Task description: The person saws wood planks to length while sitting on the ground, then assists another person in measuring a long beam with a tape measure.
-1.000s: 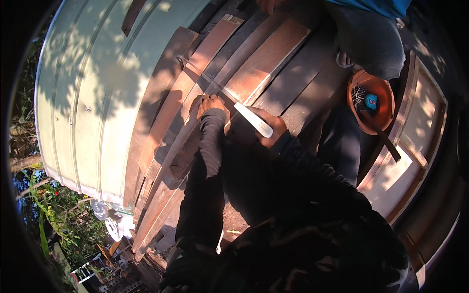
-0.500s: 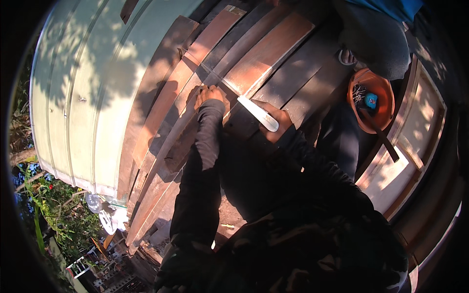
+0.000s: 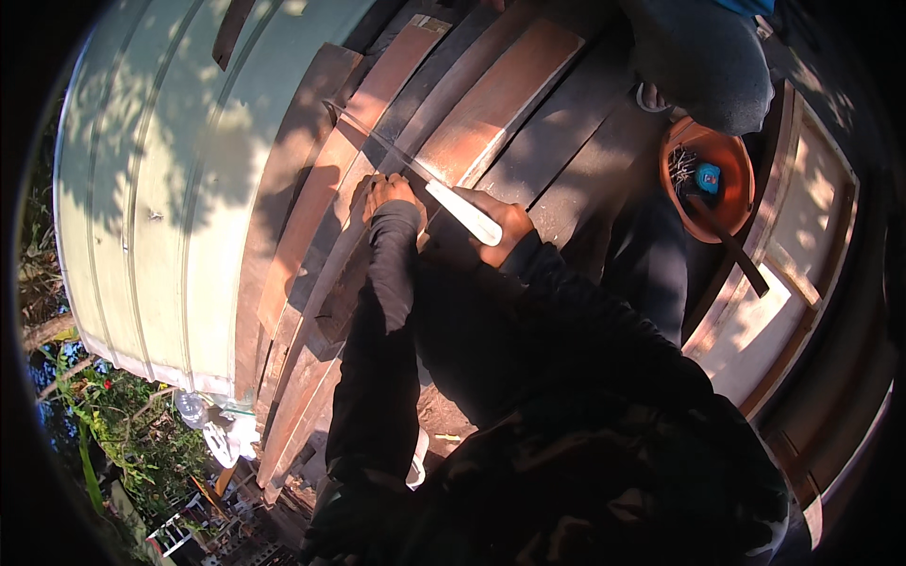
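My right hand (image 3: 511,226) is closed around the white handle of a handsaw (image 3: 462,213). Its thin blade, seen nearly edge-on, stretches up and left across several reddish-brown boards. Just left of the handle, my left hand (image 3: 391,192) presses down on a wooden plank (image 3: 347,288), fingers bent over it beside the blade. Shadow hides part of that plank and the underside of both hands. Where the blade meets the wood is too small to make out.
Pale ribbed sheeting (image 3: 160,217) lies left of the boards. At right, an orange bucket (image 3: 689,222) holds nails and a blue object, near a framed panel (image 3: 802,203). Another person's leg (image 3: 703,66) is at upper right. A clear bottle (image 3: 192,408) sits lower left.
The whole view has shifted a little. My right hand has pushed the saw slightly up and left, so its blade reaches farther over the boards. My left hand stays on the plank.
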Demonstrator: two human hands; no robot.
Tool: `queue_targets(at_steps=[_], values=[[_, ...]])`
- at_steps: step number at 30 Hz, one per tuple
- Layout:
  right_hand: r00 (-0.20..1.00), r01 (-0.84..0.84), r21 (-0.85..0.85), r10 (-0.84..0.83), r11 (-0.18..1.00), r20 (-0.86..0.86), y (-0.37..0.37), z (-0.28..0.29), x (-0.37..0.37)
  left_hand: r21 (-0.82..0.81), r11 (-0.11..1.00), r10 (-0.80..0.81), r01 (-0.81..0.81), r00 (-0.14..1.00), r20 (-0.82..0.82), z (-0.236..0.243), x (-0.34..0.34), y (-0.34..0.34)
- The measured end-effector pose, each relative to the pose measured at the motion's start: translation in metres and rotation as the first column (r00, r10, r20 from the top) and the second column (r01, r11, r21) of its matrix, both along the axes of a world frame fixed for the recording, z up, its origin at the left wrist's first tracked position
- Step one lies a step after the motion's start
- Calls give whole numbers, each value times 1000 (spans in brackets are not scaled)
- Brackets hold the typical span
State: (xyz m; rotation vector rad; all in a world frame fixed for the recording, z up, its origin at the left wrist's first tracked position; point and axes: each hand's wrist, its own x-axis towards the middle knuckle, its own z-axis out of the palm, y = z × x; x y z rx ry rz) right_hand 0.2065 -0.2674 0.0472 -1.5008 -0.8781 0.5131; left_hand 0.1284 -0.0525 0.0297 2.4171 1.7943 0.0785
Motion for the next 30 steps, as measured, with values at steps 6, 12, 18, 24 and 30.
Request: queue_targets(at_steps=[6,12,18,24,30], values=[[971,-194,-220,154,956,-184,-160,-10,-27,-30,999,-13,12,999,-50,10,-19,-2],[973,-207,-196,180,959,-146,-140,11,-11,-55,998,36,-39,997,-62,3,-23,-3],[994,-91,-161,81,983,-72,-32,2,-14,-83,986,-160,145,964,-212,-22,-32,19],[697,-155,-477,-247,865,-674,-189,34,-33,-110,990,81,-88,994,-69,15,-27,0],[997,-78,-49,78,996,-2,-22,-17,-1,-21,1000,17,-17,1000,19,8,-1,-4]])
